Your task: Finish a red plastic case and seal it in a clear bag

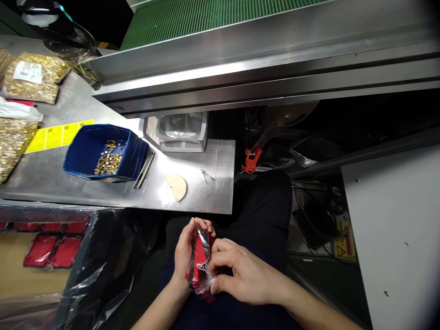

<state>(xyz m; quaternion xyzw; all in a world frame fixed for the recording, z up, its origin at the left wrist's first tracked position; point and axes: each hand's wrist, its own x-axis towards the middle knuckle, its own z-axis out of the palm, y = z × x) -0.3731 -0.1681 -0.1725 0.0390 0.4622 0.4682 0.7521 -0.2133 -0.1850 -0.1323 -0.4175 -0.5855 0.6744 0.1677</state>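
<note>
A red and black part in clear plastic wrap (200, 259) is held over the person's lap, tilted on its long side. My left hand (185, 250) is closed around its left side, with the fingertips over the top end. At the lower right end, my right hand (237, 268) pinches the loose clear film between thumb and fingers. What lies inside the wrapped part is not visible. Just beyond the hands is the metal table's front edge (206, 208).
On the table stand a blue bin (74, 153) with small brass pieces, a grey bin (182, 145), a cutter knife (144, 170), a half-round pale disc (177, 187) and small nail clippers (206, 175). A lined box (17, 256) with red parts is left; a green conveyor (206, 18) runs behind.
</note>
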